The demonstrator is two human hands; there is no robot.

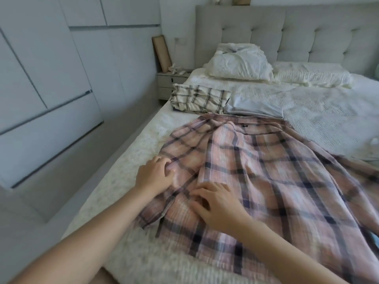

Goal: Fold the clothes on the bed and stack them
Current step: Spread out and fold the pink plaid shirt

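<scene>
A pink plaid shirt (266, 173) lies spread on the white bed (328, 111), collar towards the headboard. My left hand (154, 176) rests on the shirt's left side, fingers curled and pinching a fold of the cloth. My right hand (217, 203) lies a little nearer to me on the shirt's left front, fingers bent and gripping fabric there. Beyond the shirt sits a folded cream plaid garment (200, 98), and beside it on the right a folded pale grey garment (255, 107).
Rumpled white pillows (240, 64) and bedding lie against the grey tufted headboard (287, 33). A small nightstand (171, 80) stands left of the bed. Grey wardrobe doors (51, 78) line the left wall, with a narrow floor strip between.
</scene>
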